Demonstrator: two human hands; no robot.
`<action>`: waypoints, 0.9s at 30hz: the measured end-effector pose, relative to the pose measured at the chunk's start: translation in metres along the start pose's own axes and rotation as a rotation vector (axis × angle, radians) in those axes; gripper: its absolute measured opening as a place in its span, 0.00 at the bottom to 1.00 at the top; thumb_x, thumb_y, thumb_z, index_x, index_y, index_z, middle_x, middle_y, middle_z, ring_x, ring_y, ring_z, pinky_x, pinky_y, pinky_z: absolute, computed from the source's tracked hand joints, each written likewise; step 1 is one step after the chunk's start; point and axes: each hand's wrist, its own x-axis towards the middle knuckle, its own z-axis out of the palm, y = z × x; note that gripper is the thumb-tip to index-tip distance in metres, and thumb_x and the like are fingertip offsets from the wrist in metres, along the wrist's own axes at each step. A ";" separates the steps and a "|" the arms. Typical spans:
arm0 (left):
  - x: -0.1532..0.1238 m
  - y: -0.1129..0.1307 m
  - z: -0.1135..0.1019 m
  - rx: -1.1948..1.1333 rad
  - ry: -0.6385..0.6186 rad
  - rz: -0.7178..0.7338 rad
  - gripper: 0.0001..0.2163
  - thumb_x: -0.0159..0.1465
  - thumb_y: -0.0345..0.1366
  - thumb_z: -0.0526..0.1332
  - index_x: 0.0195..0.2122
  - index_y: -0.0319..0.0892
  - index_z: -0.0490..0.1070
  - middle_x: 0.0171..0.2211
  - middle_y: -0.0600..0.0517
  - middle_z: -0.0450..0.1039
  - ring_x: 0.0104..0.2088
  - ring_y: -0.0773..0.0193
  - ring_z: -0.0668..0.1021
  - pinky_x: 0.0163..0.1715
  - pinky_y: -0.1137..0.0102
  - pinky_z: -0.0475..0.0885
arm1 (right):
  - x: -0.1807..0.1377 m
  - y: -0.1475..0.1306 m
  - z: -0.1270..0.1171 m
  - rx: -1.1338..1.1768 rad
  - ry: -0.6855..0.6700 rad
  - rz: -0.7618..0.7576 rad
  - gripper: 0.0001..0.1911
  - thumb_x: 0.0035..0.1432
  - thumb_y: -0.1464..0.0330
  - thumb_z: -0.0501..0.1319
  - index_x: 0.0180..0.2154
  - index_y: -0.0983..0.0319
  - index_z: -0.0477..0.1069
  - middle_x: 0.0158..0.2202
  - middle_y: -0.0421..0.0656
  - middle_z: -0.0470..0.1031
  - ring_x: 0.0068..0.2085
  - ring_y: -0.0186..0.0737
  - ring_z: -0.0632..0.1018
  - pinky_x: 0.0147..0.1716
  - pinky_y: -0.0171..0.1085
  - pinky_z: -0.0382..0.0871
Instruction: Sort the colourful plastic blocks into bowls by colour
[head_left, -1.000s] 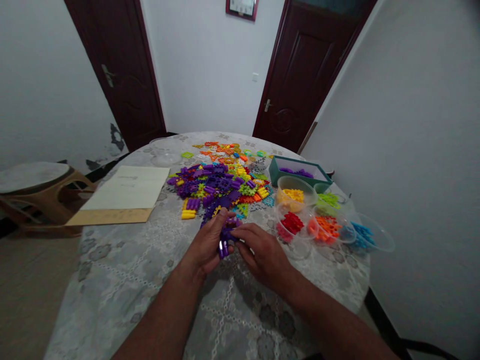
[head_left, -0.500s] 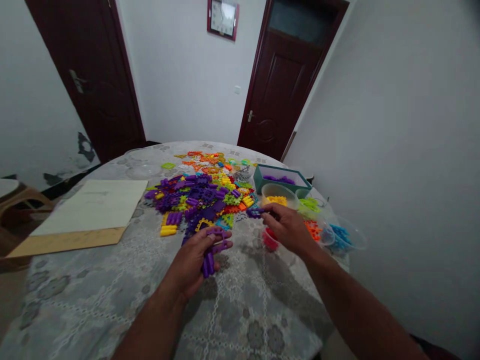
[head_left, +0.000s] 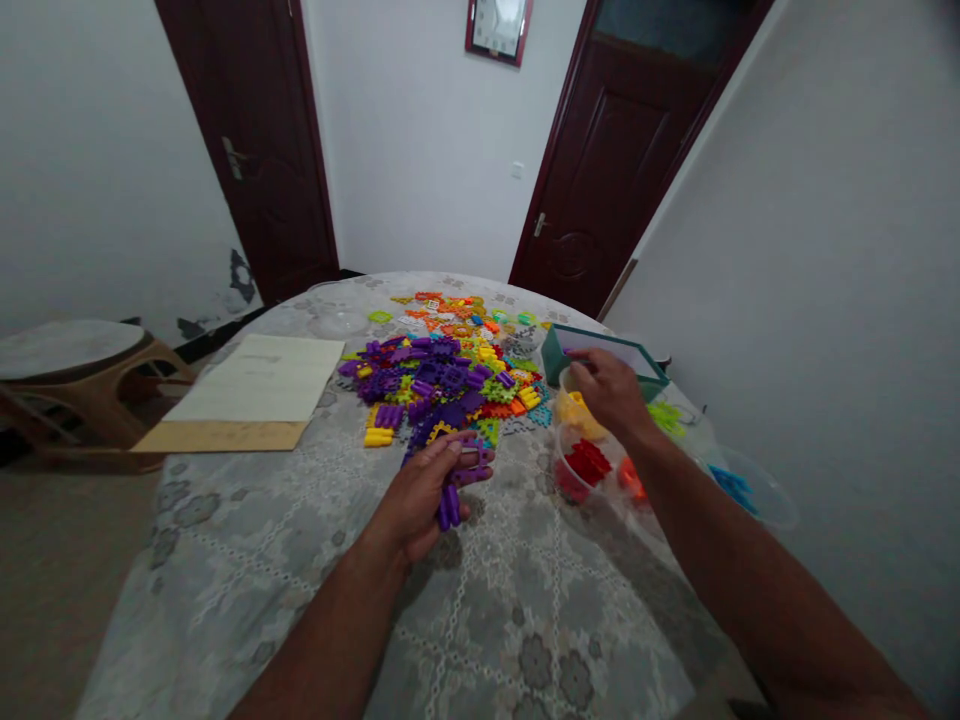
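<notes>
My left hand (head_left: 424,495) rests near the table's middle, fingers curled round several purple plastic pieces (head_left: 454,488). Just beyond it lies a spread pile of coloured building pieces (head_left: 442,375), mostly purple, with yellow, orange and green mixed in. My right hand (head_left: 611,390) reaches over the front edge of a teal box (head_left: 559,350) at the right, fingers bent; a purple bit seems to show at its fingertips. It hovers above the clear bowl of yellow pieces (head_left: 574,410).
Clear bowls hold red pieces (head_left: 585,465), orange pieces (head_left: 628,480), green pieces (head_left: 667,415) and blue pieces (head_left: 739,490) along the table's right edge. A cardboard sheet with paper (head_left: 251,385) lies at the left. A wooden stool (head_left: 71,375) stands beside the table; two dark doors behind.
My right hand left my left hand, carried a purple piece rightward past the bowls and now sits over the teal box. My left hand kept its purple pieces.
</notes>
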 end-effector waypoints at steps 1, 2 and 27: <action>0.000 -0.001 0.000 -0.016 -0.003 0.002 0.14 0.71 0.37 0.61 0.56 0.41 0.74 0.52 0.37 0.81 0.44 0.53 0.85 0.16 0.75 0.74 | -0.019 -0.018 0.004 0.072 -0.087 -0.065 0.16 0.67 0.63 0.58 0.50 0.61 0.80 0.46 0.49 0.83 0.43 0.46 0.81 0.48 0.44 0.75; 0.000 -0.001 0.000 -0.033 -0.006 0.004 0.14 0.71 0.37 0.61 0.56 0.40 0.74 0.52 0.36 0.81 0.44 0.53 0.85 0.16 0.75 0.74 | -0.037 -0.036 0.007 0.144 -0.179 -0.121 0.15 0.68 0.63 0.59 0.51 0.60 0.79 0.45 0.48 0.83 0.43 0.45 0.81 0.47 0.43 0.75; 0.001 0.007 0.002 -0.131 0.119 -0.078 0.14 0.72 0.42 0.60 0.53 0.40 0.73 0.45 0.41 0.77 0.30 0.63 0.82 0.14 0.75 0.70 | 0.053 0.028 -0.013 -0.171 -0.172 0.055 0.15 0.64 0.65 0.65 0.50 0.63 0.80 0.49 0.53 0.83 0.49 0.51 0.82 0.53 0.47 0.74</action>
